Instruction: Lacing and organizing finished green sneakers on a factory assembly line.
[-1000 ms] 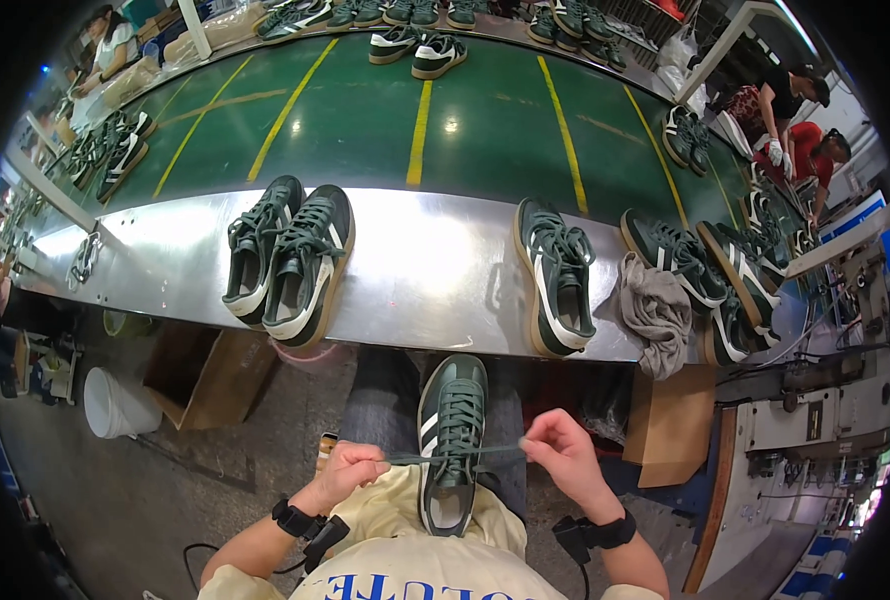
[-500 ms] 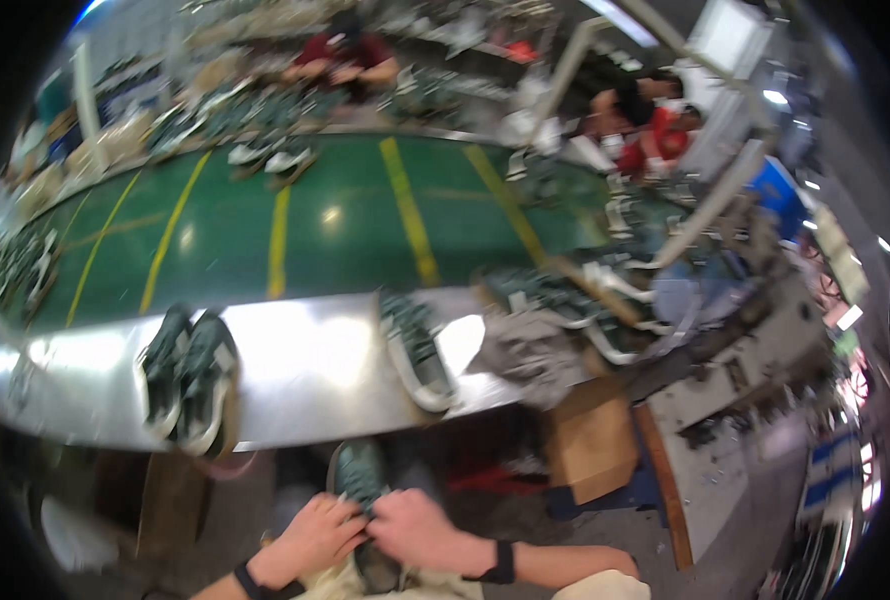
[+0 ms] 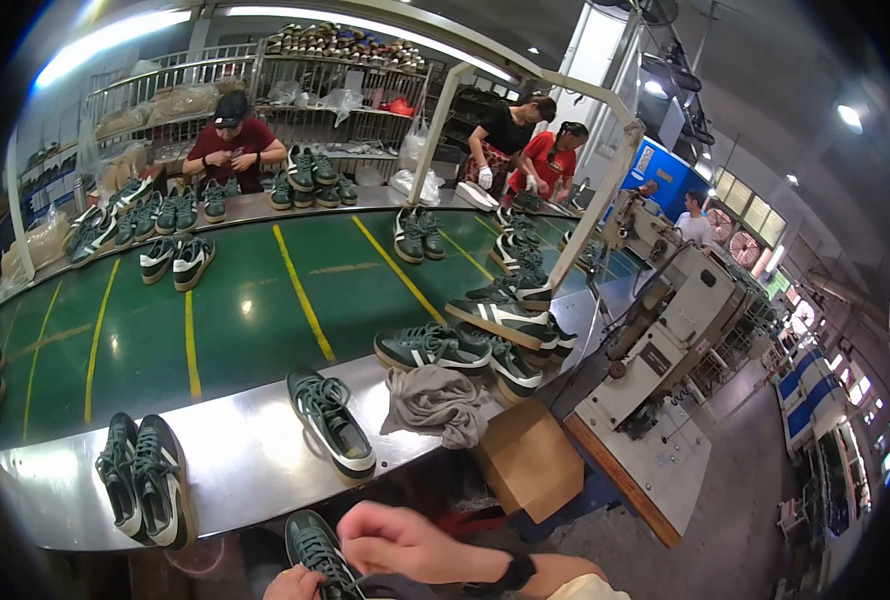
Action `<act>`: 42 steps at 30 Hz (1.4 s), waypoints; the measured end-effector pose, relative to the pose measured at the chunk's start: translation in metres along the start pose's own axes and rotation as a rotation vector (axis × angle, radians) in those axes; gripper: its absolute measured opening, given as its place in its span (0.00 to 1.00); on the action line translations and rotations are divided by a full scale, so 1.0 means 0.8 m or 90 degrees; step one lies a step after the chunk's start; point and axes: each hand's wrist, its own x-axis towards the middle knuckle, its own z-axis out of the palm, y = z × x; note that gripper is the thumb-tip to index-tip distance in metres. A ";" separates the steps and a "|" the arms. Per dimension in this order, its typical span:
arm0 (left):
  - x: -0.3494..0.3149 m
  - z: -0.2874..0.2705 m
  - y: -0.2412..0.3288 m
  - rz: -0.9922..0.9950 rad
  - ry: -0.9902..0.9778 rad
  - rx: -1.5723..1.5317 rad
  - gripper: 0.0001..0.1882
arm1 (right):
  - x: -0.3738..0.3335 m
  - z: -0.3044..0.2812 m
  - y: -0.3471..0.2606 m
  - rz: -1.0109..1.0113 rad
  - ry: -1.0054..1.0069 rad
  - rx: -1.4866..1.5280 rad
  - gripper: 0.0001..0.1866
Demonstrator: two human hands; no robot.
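Note:
A dark green sneaker (image 3: pixel 312 541) with green laces is before me at the lower edge, toe pointing away, its heel out of frame. My left hand (image 3: pixel 294 583), mostly cut off by the frame, is closed on the sneaker's left side. Above the laces on the right, my right hand (image 3: pixel 395 543) is curled in a pinch, with what looks like a lace end at its fingers. On the metal ledge (image 3: pixel 235 440) beyond stand a pair of like sneakers (image 3: pixel 148 480) at left and a single sneaker (image 3: pixel 331 422) nearer the middle.
A grey cloth (image 3: pixel 435 403) lies by several sneakers (image 3: pixel 505 325) on the ledge's right. Beyond runs a green conveyor belt (image 3: pixel 245 310) with yellow stripes. An open cardboard box (image 3: pixel 530 460) and a sewing machine (image 3: pixel 665 340) stand at right. Co-workers (image 3: pixel 235 145) work across the belt.
The view has swung up and to the right, so the hands sit lower in the picture. My right hand has lifted off the laces, while my left stays at the sneaker.

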 end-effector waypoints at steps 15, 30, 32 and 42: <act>-0.012 0.009 -0.010 -0.035 0.101 0.147 0.12 | 0.002 0.021 0.203 0.059 0.053 -0.716 0.10; 0.027 -0.066 0.057 -0.653 -0.255 -1.007 0.19 | 0.001 0.061 -0.032 0.264 -0.300 0.107 0.06; 0.029 -0.049 0.053 -0.710 -0.317 -1.188 0.19 | 0.001 0.065 -0.001 0.302 -0.456 0.074 0.07; 0.060 -0.098 0.060 -0.389 -0.208 -0.681 0.13 | -0.020 0.019 0.123 -0.441 -0.285 -0.861 0.08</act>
